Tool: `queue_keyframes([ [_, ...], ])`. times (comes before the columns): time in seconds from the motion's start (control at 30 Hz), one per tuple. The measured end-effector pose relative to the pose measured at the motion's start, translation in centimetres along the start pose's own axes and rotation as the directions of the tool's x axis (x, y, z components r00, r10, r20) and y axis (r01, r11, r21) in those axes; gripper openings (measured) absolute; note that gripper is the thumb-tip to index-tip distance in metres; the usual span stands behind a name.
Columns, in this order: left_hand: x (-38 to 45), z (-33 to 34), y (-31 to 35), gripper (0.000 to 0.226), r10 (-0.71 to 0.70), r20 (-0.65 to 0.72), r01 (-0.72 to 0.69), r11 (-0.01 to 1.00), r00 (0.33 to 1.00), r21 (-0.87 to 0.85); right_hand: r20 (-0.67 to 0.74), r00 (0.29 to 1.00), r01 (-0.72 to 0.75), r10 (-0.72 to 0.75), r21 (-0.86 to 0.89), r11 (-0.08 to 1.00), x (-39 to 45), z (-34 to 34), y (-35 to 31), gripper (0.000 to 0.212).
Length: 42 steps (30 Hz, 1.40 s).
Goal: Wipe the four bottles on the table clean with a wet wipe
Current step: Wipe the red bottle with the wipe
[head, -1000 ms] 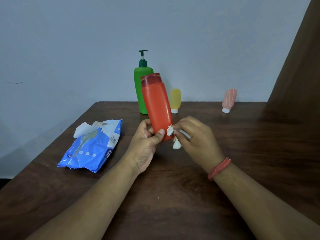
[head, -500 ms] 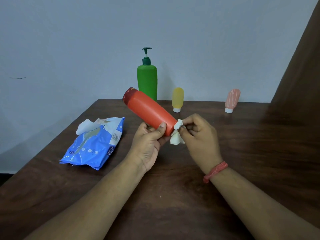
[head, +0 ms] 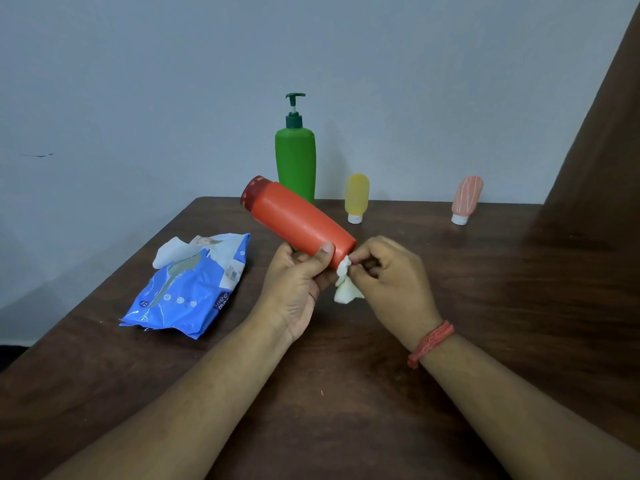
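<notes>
- Four bottles are in view; the orange bottle [head: 299,223] is the one in work, held off the desk [head: 519,306] and lying nearly on its side, dark red cap up and to the left, flat bottom toward the right hand.
- A second ago it stood almost upright between the hands; it has since been tipped over, which brings its bottom end round to the wipe.
- The left hand [head: 294,289] grips the lower part of the bottle, thumb across the front and fingers curled behind it.
- The right hand [head: 391,278] pinches the crumpled white wet wipe [head: 346,285] in curled fingers and presses its top against the bottom edge of the bottle; the rest of the wipe hangs loose below.
- My reading: the sides look done and the base is being finished, so this bottle is close to clean and three are probably left.
- The green pump bottle [head: 295,164] stands upright at the far edge of the desk, just behind the orange one's cap.
- The yellow bottle [head: 356,197] and the pink striped bottle [head: 465,199] stand on their white caps farther right, well apart from each other.
- The blue wipe pack [head: 194,292] lies to the left of the hands, flap open, a fresh wipe sticking out.
</notes>
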<state>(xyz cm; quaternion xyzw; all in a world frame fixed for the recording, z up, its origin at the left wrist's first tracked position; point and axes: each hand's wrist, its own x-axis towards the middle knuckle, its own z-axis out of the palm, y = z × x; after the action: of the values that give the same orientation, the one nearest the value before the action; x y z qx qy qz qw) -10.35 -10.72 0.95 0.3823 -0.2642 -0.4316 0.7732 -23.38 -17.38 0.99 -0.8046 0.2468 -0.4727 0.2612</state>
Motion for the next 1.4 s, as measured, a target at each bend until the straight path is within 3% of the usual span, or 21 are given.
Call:
queue_keyframes([
  [0.17, 0.2, -0.1, -0.3, 0.067, 0.026, 0.032, -0.028, 0.996, 0.999, 0.08, -0.149, 0.985, -0.085, 0.089, 0.036, 0.996, 0.7, -0.8, 1.2, 0.016],
  [0.23, 0.3, -0.6, -0.4, 0.069, 0.043, 0.019, -0.047, 0.968, 0.999, 0.245, -0.199, 0.962, -0.169, 0.186, 0.097, 0.981, 1.3, -1.4, 2.1, 0.017],
  [0.33, 0.8, -1.5, -0.4, 0.072, 0.068, 0.051, -0.085, 0.85, 0.996, 0.52, -0.279, 0.912, -0.255, 0.299, 0.183, 0.949, 2.1, -2.5, 3.2, 0.021],
  [0.43, 1.2, -2.0, -0.6, 0.073, 0.023, 0.088, -0.074, 0.769, 0.996, 0.635, -0.341, 0.866, -0.28, 0.364, 0.273, 0.921, 2.3, -3.1, 4.0, 0.019],
  [0.63, 1.3, -1.9, -1.2, 0.059, -0.038, 0.15, -0.077, 0.72, 0.988, 0.689, -0.441, 0.746, -0.345, 0.499, 0.384, 0.856, 3.0, -4.7, 5.9, 0.023],
  [0.9, 1.1, -1.1, -1.5, 0.047, -0.015, 0.12, -0.086, 0.607, 0.993, 0.79, -0.467, 0.664, -0.397, 0.584, 0.441, 0.805, 3.1, -6.5, 7.0, 0.022],
  [1.0, 0.6, -0.8, -1.4, 0.047, 0.002, 0.134, -0.112, 0.562, 0.991, 0.819, -0.471, 0.646, -0.391, 0.601, 0.472, 0.79, 3.0, -6.9, 7.1, 0.022],
  [1.23, 1.5, 0.0, -1.2, 0.062, -0.015, 0.207, -0.19, 0.336, 0.978, 0.922, -0.44, 0.64, -0.402, 0.63, 0.508, 0.762, 2.9, -7.3, 7.2, 0.019],
  [1.4, 4.1, 1.2, -2.2, 0.064, -0.02, 0.232, -0.216, 0.299, 0.972, 0.929, -0.424, 0.645, -0.424, 0.636, 0.494, 0.759, 3.1, -7.0, 7.8, 0.016],
])
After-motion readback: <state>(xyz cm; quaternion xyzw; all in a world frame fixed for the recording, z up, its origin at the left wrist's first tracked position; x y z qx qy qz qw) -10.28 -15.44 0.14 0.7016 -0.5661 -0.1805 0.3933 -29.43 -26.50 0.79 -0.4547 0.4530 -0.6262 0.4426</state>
